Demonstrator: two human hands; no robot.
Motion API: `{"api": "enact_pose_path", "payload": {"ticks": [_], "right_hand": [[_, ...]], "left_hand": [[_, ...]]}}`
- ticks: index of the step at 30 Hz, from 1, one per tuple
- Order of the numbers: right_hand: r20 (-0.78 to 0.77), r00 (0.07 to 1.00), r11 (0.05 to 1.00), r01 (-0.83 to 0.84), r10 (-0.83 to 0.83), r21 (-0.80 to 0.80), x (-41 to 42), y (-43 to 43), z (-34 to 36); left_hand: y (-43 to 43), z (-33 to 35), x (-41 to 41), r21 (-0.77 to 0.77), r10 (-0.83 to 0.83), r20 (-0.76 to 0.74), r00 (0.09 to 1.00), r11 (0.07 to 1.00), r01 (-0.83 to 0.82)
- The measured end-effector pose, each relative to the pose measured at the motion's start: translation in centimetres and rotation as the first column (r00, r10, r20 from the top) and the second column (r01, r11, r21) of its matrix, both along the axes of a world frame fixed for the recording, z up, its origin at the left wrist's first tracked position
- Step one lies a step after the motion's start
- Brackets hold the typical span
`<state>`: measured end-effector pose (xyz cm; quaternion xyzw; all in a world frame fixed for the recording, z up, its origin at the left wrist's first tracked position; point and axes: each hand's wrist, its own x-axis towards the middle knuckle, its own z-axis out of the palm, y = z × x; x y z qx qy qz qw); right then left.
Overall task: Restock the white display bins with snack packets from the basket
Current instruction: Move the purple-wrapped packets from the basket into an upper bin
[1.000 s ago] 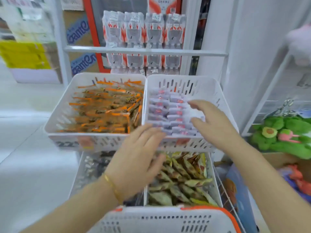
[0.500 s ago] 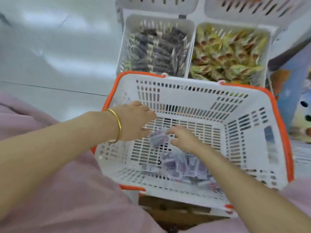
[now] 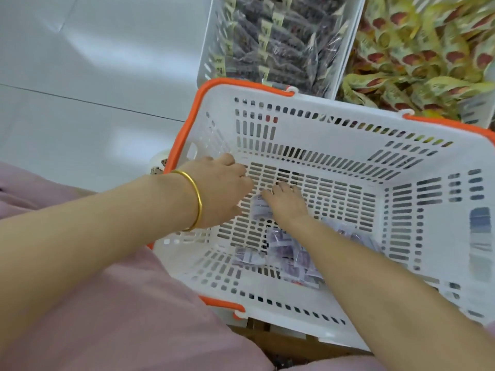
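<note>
Basket, white with an orange rim: loose purple snack packets lie at its near side. Your right hand: fingers laid flat on a single packet on the basket floor. Your left hand, gold bangle: at the same packet, grip not discernible. Beyond: white display bin of dark packets.

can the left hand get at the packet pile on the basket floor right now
Probably yes. The left hand is inside the basket, and the pile lies uncovered just below it. Only the right forearm crosses the pile's right side.
</note>
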<state>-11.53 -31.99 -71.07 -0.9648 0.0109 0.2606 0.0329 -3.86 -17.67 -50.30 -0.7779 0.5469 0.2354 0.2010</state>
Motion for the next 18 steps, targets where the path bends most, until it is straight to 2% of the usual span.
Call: {"api": "enact_pose_path", "payload": {"ticks": [2, 4, 6, 8, 9, 11, 14, 16, 18], "right_hand": [[0.078, 0.996, 0.995, 0.022, -0.030, 0.102, -0.5, -0.1, 0.6], [0.036, 0.985, 0.925, 0.146, -0.169, 0.351, -0.8, 0.2, 2.0], [-0.156, 0.932, 0.746, 0.355, -0.326, 0.563, -1.4, 0.8, 3.5], [-0.365, 0.853, 0.553, 0.520, -0.373, 0.651, -2.5, 2.1, 4.0], [-0.400, 0.857, 0.545, 0.515, -0.325, 0.662, -3.0, 2.7, 3.9], [-0.395, 0.894, 0.611, 0.435, -0.209, 0.662, -3.9, 3.4, 3.2], [-0.450, 0.890, 0.620, 0.396, -0.076, 0.677, -4.6, 3.2, 3.3], [-0.475, 0.879, 0.685, 0.325, 0.035, 0.652, -5.0, 2.8, 3.3], [-0.475, 0.879, 0.726, 0.299, 0.043, 0.620, -5.6, 2.9, 2.9]], "left_hand": [[-0.1, 0.0, 0.0, 0.016, 0.000, 0.003, 1.000, 1.000, 0.000], [-0.3, 0.0, 0.0, 0.019, -0.005, 0.006, 1.000, 1.000, 0.005], [-0.7, 0.2, -0.2, 0.018, -0.010, 0.013, 1.000, 1.000, 0.009], [-1.0, 0.3, -0.5, 0.019, -0.013, 0.013, 1.000, 1.000, 0.013], [-1.1, 0.3, -0.6, 0.024, -0.014, 0.008, 1.000, 1.000, 0.013], [-1.4, 0.4, -0.8, 0.035, -0.010, 0.001, 1.000, 0.999, 0.009], [-1.7, 0.4, -0.9, 0.047, 0.004, 0.000, 1.000, 0.999, -0.004], [-1.9, 0.5, -0.9, 0.046, 0.009, 0.002, 1.000, 0.999, -0.010], [-1.9, 0.6, -0.9, 0.045, 0.003, 0.004, 1.000, 0.999, -0.004]]}}
